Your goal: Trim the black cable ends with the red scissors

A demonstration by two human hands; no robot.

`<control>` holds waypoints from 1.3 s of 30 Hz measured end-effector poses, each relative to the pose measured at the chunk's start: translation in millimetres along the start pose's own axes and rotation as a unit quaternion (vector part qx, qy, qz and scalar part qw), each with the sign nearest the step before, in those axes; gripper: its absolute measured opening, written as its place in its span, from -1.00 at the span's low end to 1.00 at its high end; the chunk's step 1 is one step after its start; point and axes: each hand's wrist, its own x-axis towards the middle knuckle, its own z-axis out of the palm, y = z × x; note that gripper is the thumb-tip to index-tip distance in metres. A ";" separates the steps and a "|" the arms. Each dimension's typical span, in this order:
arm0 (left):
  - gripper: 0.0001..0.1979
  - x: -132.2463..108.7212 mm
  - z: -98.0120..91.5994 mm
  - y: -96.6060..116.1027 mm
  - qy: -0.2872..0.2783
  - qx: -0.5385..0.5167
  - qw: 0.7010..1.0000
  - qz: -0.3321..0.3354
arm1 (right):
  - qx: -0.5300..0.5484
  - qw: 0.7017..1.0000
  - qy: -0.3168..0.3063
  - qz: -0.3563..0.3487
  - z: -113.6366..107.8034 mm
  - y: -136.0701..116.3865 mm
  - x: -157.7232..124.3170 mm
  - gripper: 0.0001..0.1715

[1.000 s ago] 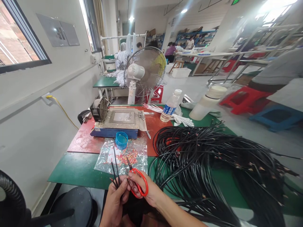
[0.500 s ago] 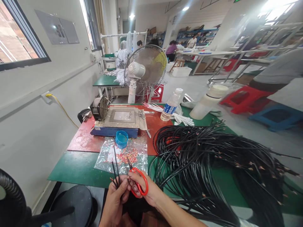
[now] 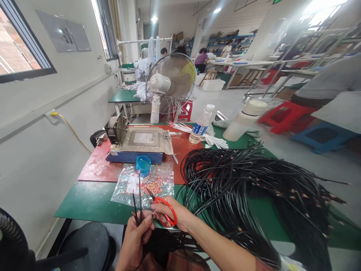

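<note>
My left hand is closed around a few thin black cables, whose ends stick up above the fingers. In my right hand is a pair of scissors with red handles, the dark blades pointing up and left. Both hands are close together over the table's front edge. Beyond them, small red and yellow scraps lie on a clear plastic bag. A blue ring-shaped container sits at the bag's far edge.
A large heap of black cables covers the table's right side. Behind the bag stands a blue-based hot plate with a small fan. A water bottle and a pale flask stand farther back. People sit in the background.
My right hand has drawn slightly up and right from my left fingers, taking the scissors with it. The left hand keeps hold of the cables. The whole view has shifted a little.
</note>
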 end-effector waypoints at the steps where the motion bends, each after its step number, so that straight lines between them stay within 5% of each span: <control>1: -0.70 0.0 0.0 0.5 -0.003 0.004 1.000 0.001 | -0.002 1.000 -0.002 0.005 -0.2 -0.5 0.1 -0.50; 10: -0.75 -0.8 -5.0 -2.8 -0.001 0.014 1.000 0.012 | -0.007 1.000 -0.008 0.019 -1.5 0.3 0.8 -0.63; 19: -0.80 -3.6 1.0 0.8 0.026 -0.049 0.998 0.009 | 0.043 0.998 0.002 -0.034 9.5 10.8 -0.8 -0.46; 34: -0.75 -5.2 1.4 2.5 0.032 -0.096 0.995 0.002 | 0.067 0.997 -0.018 -0.036 14.2 15.7 1.2 -0.47; 39: -0.77 -3.6 0.4 3.2 0.014 -0.135 0.991 0.001 | 0.037 0.996 0.042 -0.065 17.0 20.8 2.9 -0.44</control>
